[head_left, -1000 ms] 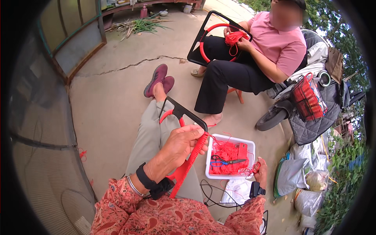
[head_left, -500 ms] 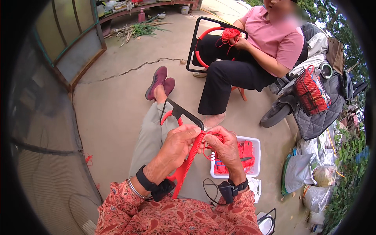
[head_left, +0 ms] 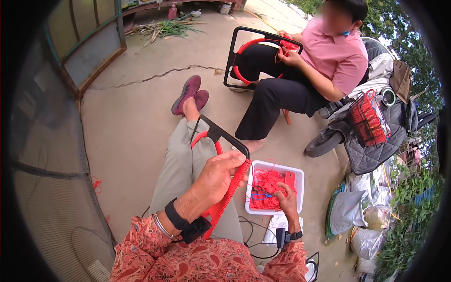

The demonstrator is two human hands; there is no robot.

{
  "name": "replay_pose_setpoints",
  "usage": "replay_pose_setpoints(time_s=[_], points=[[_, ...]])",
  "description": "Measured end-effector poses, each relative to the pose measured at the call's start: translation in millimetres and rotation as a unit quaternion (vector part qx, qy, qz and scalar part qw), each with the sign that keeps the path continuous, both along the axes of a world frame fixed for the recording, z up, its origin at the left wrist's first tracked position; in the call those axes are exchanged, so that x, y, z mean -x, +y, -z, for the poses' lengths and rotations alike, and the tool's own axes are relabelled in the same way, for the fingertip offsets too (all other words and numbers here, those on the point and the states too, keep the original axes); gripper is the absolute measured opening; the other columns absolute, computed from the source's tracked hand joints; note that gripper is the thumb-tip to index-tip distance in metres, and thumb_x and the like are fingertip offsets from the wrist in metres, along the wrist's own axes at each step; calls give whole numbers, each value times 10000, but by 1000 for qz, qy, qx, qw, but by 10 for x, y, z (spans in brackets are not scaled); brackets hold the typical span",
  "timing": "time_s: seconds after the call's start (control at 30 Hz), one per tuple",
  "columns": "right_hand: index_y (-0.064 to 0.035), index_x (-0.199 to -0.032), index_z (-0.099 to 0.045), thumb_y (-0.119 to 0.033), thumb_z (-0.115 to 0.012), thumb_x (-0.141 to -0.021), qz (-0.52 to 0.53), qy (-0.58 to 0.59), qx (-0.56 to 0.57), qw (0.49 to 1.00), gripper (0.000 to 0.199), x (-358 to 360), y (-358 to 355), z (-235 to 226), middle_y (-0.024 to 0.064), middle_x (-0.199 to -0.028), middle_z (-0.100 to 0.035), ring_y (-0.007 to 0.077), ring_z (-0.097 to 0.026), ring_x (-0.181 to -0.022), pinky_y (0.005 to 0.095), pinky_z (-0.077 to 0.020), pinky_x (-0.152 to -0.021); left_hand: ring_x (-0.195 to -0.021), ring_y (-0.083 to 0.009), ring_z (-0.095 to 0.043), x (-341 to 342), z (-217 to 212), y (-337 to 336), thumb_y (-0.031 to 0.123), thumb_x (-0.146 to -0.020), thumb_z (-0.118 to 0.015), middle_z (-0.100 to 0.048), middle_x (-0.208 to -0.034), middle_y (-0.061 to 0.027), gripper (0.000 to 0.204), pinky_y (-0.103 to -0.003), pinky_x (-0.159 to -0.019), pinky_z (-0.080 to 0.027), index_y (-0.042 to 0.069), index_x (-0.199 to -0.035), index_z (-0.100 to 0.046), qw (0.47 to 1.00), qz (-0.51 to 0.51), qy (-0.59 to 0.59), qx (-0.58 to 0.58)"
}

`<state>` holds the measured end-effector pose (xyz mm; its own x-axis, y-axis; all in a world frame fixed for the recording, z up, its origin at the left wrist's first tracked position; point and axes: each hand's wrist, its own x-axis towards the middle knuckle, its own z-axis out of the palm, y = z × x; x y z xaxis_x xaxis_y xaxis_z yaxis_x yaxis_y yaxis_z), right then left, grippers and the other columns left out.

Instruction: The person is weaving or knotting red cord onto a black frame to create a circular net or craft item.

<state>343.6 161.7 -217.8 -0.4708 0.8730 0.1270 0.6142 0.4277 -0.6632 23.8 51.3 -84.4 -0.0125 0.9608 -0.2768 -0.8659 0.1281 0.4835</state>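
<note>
A black frame [head_left: 229, 138] with rounded corners rests across my lap, one side covered by a band of red wrapped cord [head_left: 230, 193]. Closed around its upper corner, where the red band meets bare black, is my left hand [head_left: 217, 175]. Curved red parts show inside the frame. My right hand [head_left: 287, 201] hovers at the right rim of a white plastic basket [head_left: 301, 188], its thumb and fingers apart and nothing visible in them. Inside the basket lie tangled red cord [head_left: 267, 181], a flat red box [head_left: 290, 178] and a blue-handled tool [head_left: 261, 194], perhaps scissors.
Across from me a seated person in a pink shirt [head_left: 336, 56] works red cord on a similar black frame [head_left: 229, 58]. A vehicle with a wire basket [head_left: 370, 120] and several sacks [head_left: 346, 211] line the right. A mesh screen [head_left: 51, 197] stands left.
My right hand has let go of the red cord at the frame and moved down right to the basket. My left hand keeps its grip. The other person's hands have shifted with their cord.
</note>
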Motion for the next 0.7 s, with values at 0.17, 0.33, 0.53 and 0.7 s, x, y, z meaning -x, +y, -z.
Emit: replay_pose_setpoints(time_s=[0.17, 0.33, 0.53, 0.7], points=[[-50, -1105, -614, -205, -638, -896, 19, 327, 360, 873, 262, 1135, -237, -1095, -58, -752, -552, 16, -440, -561, 170, -356, -479, -727, -165, -589, -3, 19, 11, 179, -912, -575, -604, -845, -57, 159, -314, -623, -466, 32, -963, -541, 1000, -3, 1, 23], [-46, -1036, -586, -240, -649, -892, -67, 321, 429, 842, 250, 1614, -420, -1335, -29, -751, -563, 18, -447, -571, 164, -351, -476, -782, -154, -581, -72, 63, 54, 153, -901, -570, -604, -859, -58, 129, -322, -617, -475, 44, -962, -538, 997, -53, 44, 39], [-40, -883, -574, -171, -599, -893, -71, 392, 468, 789, 134, 1567, -485, -1297, -7, -710, -567, 26, -447, -566, 177, -334, -477, -630, -175, -564, 15, 66, 17, 162, -901, -538, -589, -770, -92, 194, -292, -563, -455, 14, -1025, -528, 996, 63, -55, -8], [-23, -786, -580, -79, -543, -862, -48, 368, 397, 840, 101, 1633, -613, -1385, -5, -667, -561, 37, -451, -568, 194, -337, -495, -534, -181, -529, 4, 12, -2, 156, -885, -544, -564, -693, -93, 198, -288, -499, -420, 0, -1005, -523, 997, 41, -68, -13]])
